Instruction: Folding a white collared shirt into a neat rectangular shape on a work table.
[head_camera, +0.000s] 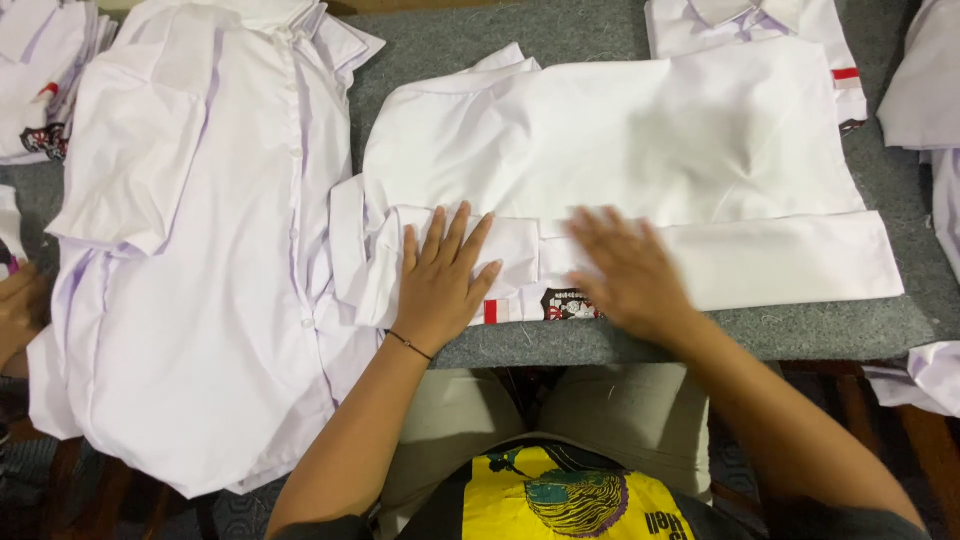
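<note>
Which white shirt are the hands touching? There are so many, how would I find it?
Start at the grey table. In its middle lies a folded white shirt, with the left hand and right hand pressing flat on its near edge. Unlike the open shirt spread at the left, it's folded sideways, with a dark badge between the hands.

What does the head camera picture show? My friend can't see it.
Two hands, left hand and right hand, press flat on a folded white shirt on a grey table. A pile of white shirts lies to the left.

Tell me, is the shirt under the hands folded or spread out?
Folded: the shirt lies doubled, sleeve turned in under both hands.
</note>
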